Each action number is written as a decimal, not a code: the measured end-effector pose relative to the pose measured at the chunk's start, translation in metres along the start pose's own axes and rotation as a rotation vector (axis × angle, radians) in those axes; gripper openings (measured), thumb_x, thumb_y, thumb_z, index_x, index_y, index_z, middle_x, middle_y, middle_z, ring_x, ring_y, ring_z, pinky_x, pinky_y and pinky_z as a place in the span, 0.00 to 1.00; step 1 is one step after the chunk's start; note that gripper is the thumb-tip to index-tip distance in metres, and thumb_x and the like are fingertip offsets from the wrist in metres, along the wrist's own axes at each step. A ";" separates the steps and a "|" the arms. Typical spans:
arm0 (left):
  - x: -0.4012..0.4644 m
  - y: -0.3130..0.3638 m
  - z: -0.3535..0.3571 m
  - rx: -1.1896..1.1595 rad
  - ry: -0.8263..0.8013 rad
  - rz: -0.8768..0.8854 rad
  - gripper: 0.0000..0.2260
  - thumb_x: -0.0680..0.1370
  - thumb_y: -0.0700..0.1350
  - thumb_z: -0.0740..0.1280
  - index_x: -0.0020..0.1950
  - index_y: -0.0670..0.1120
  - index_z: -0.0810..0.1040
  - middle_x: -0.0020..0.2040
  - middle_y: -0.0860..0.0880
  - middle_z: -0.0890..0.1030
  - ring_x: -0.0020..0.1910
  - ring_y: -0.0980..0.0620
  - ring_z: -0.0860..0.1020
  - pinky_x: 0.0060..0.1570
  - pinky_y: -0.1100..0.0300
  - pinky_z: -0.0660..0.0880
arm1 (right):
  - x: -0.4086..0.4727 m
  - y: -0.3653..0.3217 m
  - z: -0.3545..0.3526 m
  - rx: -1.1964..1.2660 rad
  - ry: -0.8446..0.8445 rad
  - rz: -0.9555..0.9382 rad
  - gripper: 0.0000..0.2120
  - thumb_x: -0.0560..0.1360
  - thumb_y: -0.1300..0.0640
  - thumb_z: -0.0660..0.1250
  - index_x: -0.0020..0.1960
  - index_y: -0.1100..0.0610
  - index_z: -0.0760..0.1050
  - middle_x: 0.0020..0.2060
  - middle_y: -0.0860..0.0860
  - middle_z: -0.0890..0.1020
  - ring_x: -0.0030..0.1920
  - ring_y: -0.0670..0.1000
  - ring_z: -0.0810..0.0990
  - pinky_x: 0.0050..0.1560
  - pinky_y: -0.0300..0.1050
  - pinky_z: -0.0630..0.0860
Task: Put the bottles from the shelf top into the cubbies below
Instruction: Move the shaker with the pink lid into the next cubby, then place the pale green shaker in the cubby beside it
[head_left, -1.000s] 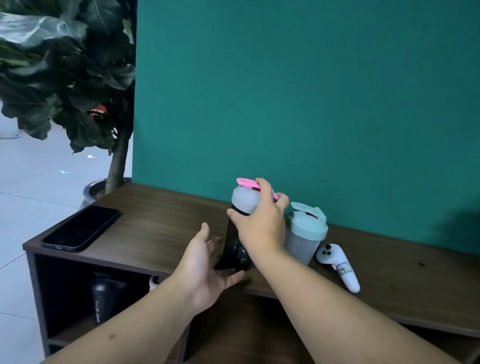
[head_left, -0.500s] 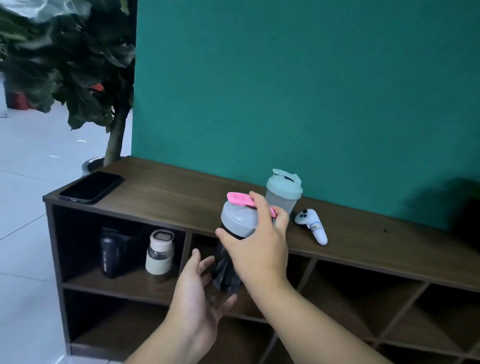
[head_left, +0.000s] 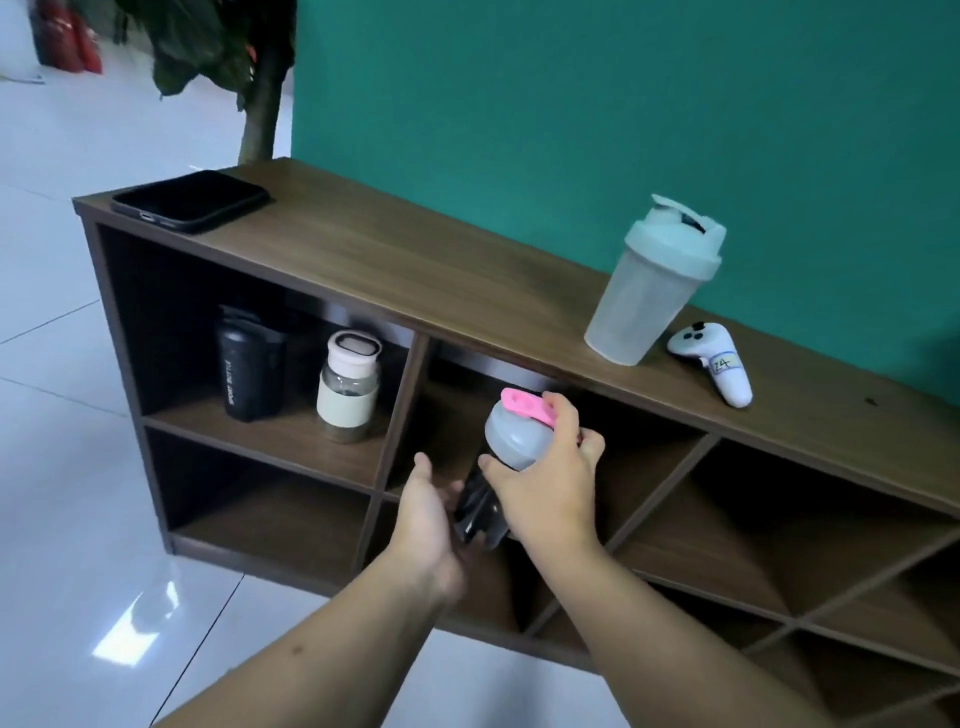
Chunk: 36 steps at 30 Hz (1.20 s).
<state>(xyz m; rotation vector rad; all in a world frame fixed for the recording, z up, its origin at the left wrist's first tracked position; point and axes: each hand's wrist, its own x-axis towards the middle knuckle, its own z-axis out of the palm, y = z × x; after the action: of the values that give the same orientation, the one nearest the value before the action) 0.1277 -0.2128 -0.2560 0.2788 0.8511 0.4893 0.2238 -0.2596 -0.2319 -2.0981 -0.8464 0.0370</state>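
Over on the left, the upper-left cubby (head_left: 270, 415) already has a black bottle (head_left: 249, 364) and a cream bottle (head_left: 349, 387) in it, so that part looks done. Your left hand (head_left: 428, 525) is open, cupped under the pink-lidded shaker (head_left: 511, 452), while your right hand (head_left: 550, 493) grips it below the lid, in front of the middle cubby (head_left: 457, 415). Only the mint shaker (head_left: 649, 291) is left up top.

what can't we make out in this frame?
- Dark shaker bottle, head view: lower body blurred, base hidden by left hand; right hand covers its side.
- Controller label: too small to read.
- Right-side cubbies: cut off by the frame edge.
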 end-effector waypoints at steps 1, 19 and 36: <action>0.014 0.000 -0.001 -0.017 -0.019 -0.005 0.33 0.80 0.67 0.59 0.66 0.40 0.79 0.50 0.41 0.85 0.44 0.43 0.85 0.33 0.55 0.81 | 0.008 0.003 0.007 -0.006 -0.003 0.006 0.42 0.65 0.52 0.82 0.70 0.38 0.62 0.63 0.49 0.62 0.51 0.52 0.78 0.54 0.41 0.74; 0.123 0.026 -0.005 -0.208 -0.065 -0.018 0.28 0.81 0.64 0.60 0.72 0.47 0.76 0.71 0.48 0.76 0.69 0.52 0.72 0.53 0.58 0.74 | 0.090 0.021 0.089 -0.074 -0.018 0.036 0.40 0.66 0.49 0.82 0.71 0.58 0.67 0.70 0.62 0.64 0.63 0.64 0.76 0.60 0.42 0.68; 0.092 0.016 -0.007 0.048 -0.086 0.027 0.14 0.83 0.58 0.61 0.55 0.49 0.78 0.47 0.52 0.79 0.45 0.55 0.76 0.51 0.58 0.73 | 0.058 0.021 0.053 -0.064 -0.065 -0.018 0.42 0.71 0.46 0.77 0.78 0.51 0.59 0.79 0.58 0.56 0.71 0.61 0.72 0.64 0.46 0.70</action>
<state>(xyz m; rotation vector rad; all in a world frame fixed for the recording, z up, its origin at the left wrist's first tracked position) 0.1686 -0.1516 -0.3135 0.3540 0.7769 0.4791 0.2632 -0.1972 -0.2658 -2.1593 -0.9156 0.0695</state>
